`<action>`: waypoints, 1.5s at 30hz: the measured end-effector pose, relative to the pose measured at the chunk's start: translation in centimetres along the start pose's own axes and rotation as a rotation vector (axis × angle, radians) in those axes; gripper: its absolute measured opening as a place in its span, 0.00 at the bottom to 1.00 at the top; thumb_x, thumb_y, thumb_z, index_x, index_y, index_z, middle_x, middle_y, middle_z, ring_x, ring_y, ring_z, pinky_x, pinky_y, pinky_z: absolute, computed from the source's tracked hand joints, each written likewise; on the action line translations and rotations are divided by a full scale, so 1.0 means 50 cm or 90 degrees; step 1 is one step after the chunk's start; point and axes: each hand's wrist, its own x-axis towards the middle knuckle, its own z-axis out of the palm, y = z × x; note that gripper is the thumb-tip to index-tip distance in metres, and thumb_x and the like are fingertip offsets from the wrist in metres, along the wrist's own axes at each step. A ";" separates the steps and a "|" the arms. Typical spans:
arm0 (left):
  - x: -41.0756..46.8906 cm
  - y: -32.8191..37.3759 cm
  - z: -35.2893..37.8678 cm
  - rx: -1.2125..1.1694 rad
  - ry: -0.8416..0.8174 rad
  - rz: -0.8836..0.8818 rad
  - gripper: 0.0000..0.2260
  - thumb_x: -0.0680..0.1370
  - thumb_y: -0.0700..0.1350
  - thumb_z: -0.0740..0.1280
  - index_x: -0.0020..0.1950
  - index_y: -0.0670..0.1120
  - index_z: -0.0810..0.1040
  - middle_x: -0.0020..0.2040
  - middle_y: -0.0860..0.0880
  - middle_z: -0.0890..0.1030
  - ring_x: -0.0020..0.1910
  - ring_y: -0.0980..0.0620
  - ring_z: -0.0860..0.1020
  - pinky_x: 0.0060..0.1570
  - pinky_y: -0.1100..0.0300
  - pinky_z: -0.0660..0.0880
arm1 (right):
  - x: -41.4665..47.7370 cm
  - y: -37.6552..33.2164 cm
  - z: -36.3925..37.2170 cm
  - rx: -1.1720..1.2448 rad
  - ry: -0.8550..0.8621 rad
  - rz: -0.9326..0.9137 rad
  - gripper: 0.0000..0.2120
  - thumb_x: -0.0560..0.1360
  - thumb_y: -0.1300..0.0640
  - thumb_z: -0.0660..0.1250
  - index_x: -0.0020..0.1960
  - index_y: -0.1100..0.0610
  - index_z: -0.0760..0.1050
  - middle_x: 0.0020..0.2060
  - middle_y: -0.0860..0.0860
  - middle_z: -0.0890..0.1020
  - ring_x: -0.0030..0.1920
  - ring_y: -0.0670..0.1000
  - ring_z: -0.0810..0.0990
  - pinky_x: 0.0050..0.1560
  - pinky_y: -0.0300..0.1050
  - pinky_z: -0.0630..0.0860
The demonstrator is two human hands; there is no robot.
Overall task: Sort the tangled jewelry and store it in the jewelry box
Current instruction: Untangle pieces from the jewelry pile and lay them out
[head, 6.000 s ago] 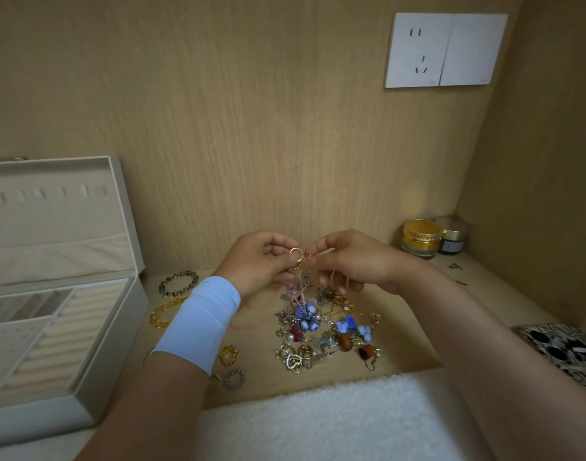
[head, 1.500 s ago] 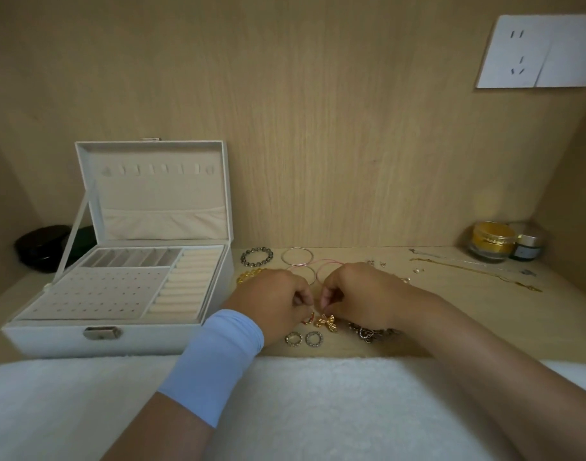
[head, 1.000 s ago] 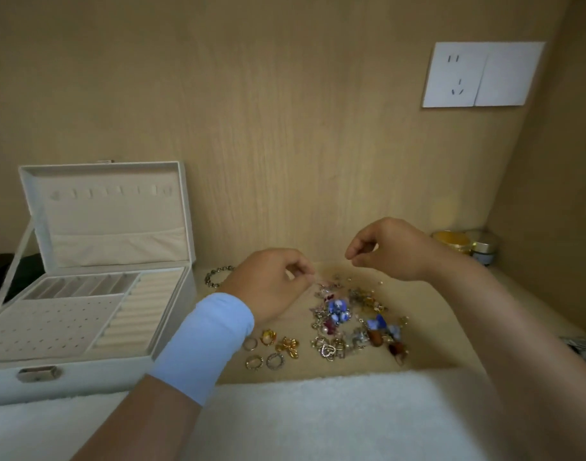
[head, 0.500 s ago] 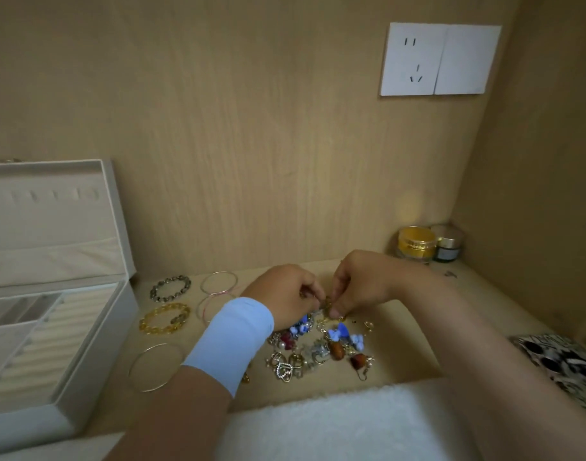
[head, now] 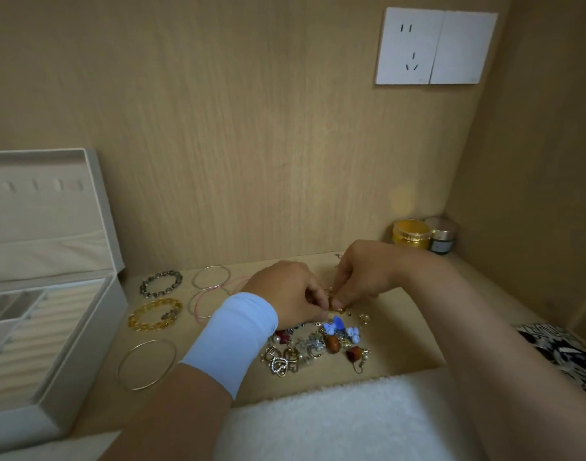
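Left hand (head: 285, 292) and right hand (head: 363, 272) meeting at frame centre, both pinching one small gold piece (head: 334, 300), tangled jewelry pile (head: 313, 347) just below them, open jewelry box (head: 85, 351) at left edge, amber bead bracelet (head: 155, 314) between box and hands

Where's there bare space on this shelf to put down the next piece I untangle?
Roomiest: bare wood past your right hand, toward the gold jar and patterned cloth. A smaller patch lies before the gold bangle, beside the jewelry box. Crowded: the bracelets, and the tangled pile below your left hand. Both hands pinch a gold piece.
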 end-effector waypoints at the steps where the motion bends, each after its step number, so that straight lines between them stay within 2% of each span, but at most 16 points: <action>1: 0.001 0.001 0.001 0.017 0.003 0.002 0.04 0.72 0.53 0.75 0.45 0.57 0.86 0.39 0.61 0.77 0.45 0.60 0.78 0.48 0.61 0.75 | 0.003 -0.002 0.005 -0.014 -0.005 0.007 0.15 0.66 0.45 0.81 0.50 0.49 0.86 0.38 0.43 0.84 0.37 0.42 0.79 0.38 0.37 0.76; 4: 0.003 0.004 0.004 0.078 0.022 0.021 0.04 0.73 0.53 0.73 0.46 0.58 0.86 0.39 0.59 0.77 0.48 0.58 0.78 0.48 0.63 0.73 | 0.009 0.006 0.010 -0.018 -0.005 0.021 0.14 0.66 0.45 0.80 0.49 0.48 0.86 0.42 0.44 0.85 0.48 0.48 0.83 0.48 0.43 0.79; 6: 0.004 0.008 0.007 0.096 0.040 0.028 0.03 0.74 0.52 0.72 0.45 0.57 0.86 0.39 0.59 0.77 0.48 0.58 0.77 0.47 0.63 0.71 | 0.007 0.011 0.005 -0.008 -0.009 0.024 0.12 0.67 0.46 0.80 0.48 0.48 0.86 0.40 0.44 0.85 0.44 0.49 0.83 0.45 0.43 0.79; 9: 0.003 0.015 0.015 0.140 0.057 0.042 0.05 0.75 0.50 0.69 0.45 0.54 0.85 0.44 0.57 0.79 0.49 0.54 0.78 0.49 0.58 0.75 | 0.004 0.014 0.004 -0.006 -0.011 0.019 0.10 0.70 0.48 0.78 0.48 0.51 0.86 0.33 0.44 0.82 0.34 0.46 0.78 0.40 0.42 0.75; 12: 0.003 0.018 0.020 0.152 0.054 0.043 0.06 0.76 0.49 0.66 0.45 0.54 0.84 0.48 0.56 0.79 0.52 0.52 0.75 0.53 0.54 0.75 | 0.003 0.015 0.003 0.005 -0.014 0.018 0.08 0.72 0.49 0.76 0.48 0.51 0.85 0.35 0.47 0.84 0.34 0.46 0.77 0.40 0.44 0.74; 15: 0.004 0.018 0.008 0.043 0.035 0.002 0.06 0.77 0.51 0.66 0.42 0.57 0.80 0.48 0.58 0.79 0.49 0.55 0.77 0.53 0.56 0.75 | -0.002 0.013 -0.007 0.054 -0.011 -0.011 0.02 0.72 0.53 0.75 0.45 0.49 0.84 0.44 0.55 0.86 0.35 0.48 0.76 0.39 0.47 0.72; 17: 0.005 0.017 -0.005 -0.082 0.030 -0.026 0.06 0.79 0.51 0.66 0.42 0.57 0.79 0.45 0.57 0.81 0.44 0.58 0.79 0.48 0.59 0.75 | -0.007 0.011 -0.014 0.090 -0.023 -0.043 0.05 0.72 0.56 0.74 0.46 0.48 0.84 0.42 0.57 0.84 0.35 0.48 0.75 0.36 0.45 0.69; 20: 0.006 0.014 -0.017 -0.217 0.036 -0.038 0.06 0.80 0.49 0.66 0.43 0.55 0.79 0.41 0.56 0.81 0.38 0.59 0.77 0.43 0.61 0.72 | -0.012 0.006 -0.017 0.108 -0.049 -0.071 0.03 0.71 0.54 0.77 0.43 0.47 0.84 0.33 0.50 0.79 0.34 0.46 0.74 0.31 0.40 0.67; 24: 0.005 0.004 -0.019 -0.325 0.039 -0.053 0.06 0.80 0.45 0.67 0.44 0.51 0.80 0.33 0.57 0.78 0.33 0.59 0.76 0.41 0.61 0.72 | -0.006 0.008 -0.009 0.135 -0.055 -0.080 0.05 0.71 0.50 0.78 0.37 0.47 0.83 0.29 0.46 0.78 0.34 0.46 0.74 0.32 0.40 0.67; 28: -0.003 0.005 -0.030 -0.347 0.022 -0.051 0.06 0.81 0.43 0.66 0.46 0.49 0.80 0.30 0.54 0.78 0.29 0.58 0.74 0.32 0.68 0.71 | -0.006 0.009 -0.007 0.188 -0.073 -0.092 0.01 0.73 0.52 0.75 0.43 0.47 0.84 0.35 0.43 0.84 0.36 0.48 0.77 0.33 0.40 0.69; 32: -0.009 0.003 -0.032 -0.400 -0.040 -0.037 0.04 0.81 0.40 0.66 0.49 0.47 0.79 0.34 0.55 0.82 0.32 0.57 0.74 0.33 0.68 0.72 | -0.014 0.010 -0.010 0.202 -0.073 -0.063 0.04 0.75 0.55 0.71 0.48 0.52 0.84 0.36 0.43 0.84 0.37 0.49 0.79 0.32 0.41 0.67; 34: -0.009 -0.003 -0.034 -0.400 -0.080 -0.036 0.04 0.80 0.40 0.67 0.52 0.48 0.78 0.36 0.55 0.83 0.33 0.56 0.75 0.35 0.67 0.73 | -0.016 0.008 -0.010 0.223 -0.063 -0.045 0.07 0.76 0.56 0.67 0.50 0.55 0.83 0.35 0.44 0.83 0.36 0.51 0.78 0.31 0.41 0.65; 37: -0.008 -0.009 -0.040 -0.350 -0.102 -0.043 0.06 0.79 0.41 0.69 0.54 0.50 0.78 0.37 0.54 0.84 0.36 0.55 0.77 0.41 0.63 0.75 | -0.013 0.001 -0.007 0.244 -0.064 -0.022 0.12 0.78 0.57 0.61 0.53 0.60 0.81 0.42 0.52 0.84 0.34 0.52 0.78 0.30 0.41 0.65; 39: -0.009 -0.012 -0.044 -0.321 -0.125 -0.049 0.07 0.78 0.42 0.70 0.54 0.51 0.78 0.38 0.55 0.84 0.38 0.54 0.78 0.43 0.62 0.76 | -0.009 -0.004 -0.001 0.260 -0.073 -0.011 0.14 0.80 0.56 0.57 0.50 0.61 0.79 0.45 0.58 0.84 0.33 0.52 0.79 0.30 0.42 0.66; 42: -0.011 -0.014 -0.051 -0.270 -0.167 -0.058 0.07 0.78 0.43 0.71 0.55 0.50 0.80 0.39 0.55 0.84 0.38 0.54 0.78 0.47 0.60 0.77 | -0.010 -0.006 0.002 0.295 -0.065 -0.013 0.14 0.82 0.56 0.53 0.49 0.62 0.73 0.39 0.58 0.84 0.30 0.53 0.78 0.30 0.42 0.68; 45: -0.014 -0.010 -0.062 -0.202 -0.186 -0.074 0.06 0.78 0.43 0.70 0.54 0.50 0.82 0.38 0.55 0.83 0.34 0.58 0.77 0.43 0.63 0.75 | -0.013 0.004 -0.002 0.299 -0.058 -0.038 0.17 0.85 0.49 0.56 0.48 0.61 0.73 0.37 0.57 0.83 0.31 0.52 0.79 0.30 0.42 0.69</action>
